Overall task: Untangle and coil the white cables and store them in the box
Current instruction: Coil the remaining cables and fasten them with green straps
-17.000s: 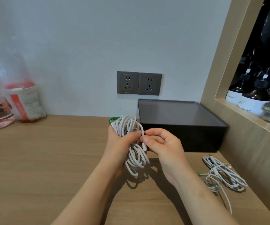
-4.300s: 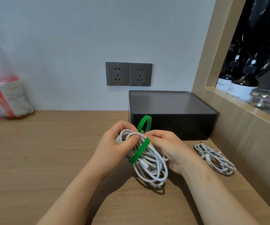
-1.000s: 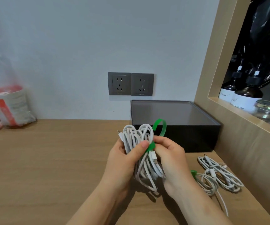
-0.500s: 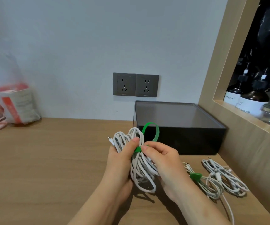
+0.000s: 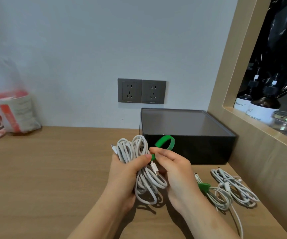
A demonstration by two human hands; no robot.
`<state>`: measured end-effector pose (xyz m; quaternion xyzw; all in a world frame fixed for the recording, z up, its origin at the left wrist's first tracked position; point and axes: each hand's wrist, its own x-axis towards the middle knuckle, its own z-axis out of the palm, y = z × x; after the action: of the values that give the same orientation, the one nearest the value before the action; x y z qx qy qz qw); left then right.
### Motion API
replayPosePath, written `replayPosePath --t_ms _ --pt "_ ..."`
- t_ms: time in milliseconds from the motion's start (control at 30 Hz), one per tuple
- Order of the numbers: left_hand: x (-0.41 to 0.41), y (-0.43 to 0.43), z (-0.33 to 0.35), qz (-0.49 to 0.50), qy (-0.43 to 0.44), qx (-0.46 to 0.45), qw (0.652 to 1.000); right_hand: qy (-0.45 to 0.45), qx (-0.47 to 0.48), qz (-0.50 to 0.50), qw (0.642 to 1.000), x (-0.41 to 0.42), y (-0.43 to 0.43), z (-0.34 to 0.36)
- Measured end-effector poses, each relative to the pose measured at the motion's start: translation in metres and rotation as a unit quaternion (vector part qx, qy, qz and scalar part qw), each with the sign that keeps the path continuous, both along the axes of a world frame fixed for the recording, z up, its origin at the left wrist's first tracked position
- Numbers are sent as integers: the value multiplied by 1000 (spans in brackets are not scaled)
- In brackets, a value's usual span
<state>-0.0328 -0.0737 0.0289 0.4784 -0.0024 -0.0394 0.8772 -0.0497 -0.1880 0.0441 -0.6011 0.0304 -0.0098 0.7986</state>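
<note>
The left hand [image 5: 127,175] curls its fingers and thumb around a white cable coil [image 5: 130,149], holding it over the table [image 5: 53,169] just in front of the black box [image 5: 199,152]. The right hand [image 5: 175,171] pinches a green strap [image 5: 172,143] at the coil's middle, the strap's loop standing up against the box's front wall. Two more cable bundles [image 5: 235,187] lie on the table near the box's right front corner.

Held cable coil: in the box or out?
Out. The left hand grips the coil in front of the box, while the right hand pinches its green tie.
</note>
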Motion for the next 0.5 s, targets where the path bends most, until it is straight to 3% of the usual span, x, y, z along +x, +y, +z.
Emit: replayPosePath --t_ms 200,500 --pt "0 2 1 14 16 0 1000 8 87 -91 992 6 -6 -2" --pt "2 -1 0 36 1 126 991 -50 43 -135 989 6 -4 1"
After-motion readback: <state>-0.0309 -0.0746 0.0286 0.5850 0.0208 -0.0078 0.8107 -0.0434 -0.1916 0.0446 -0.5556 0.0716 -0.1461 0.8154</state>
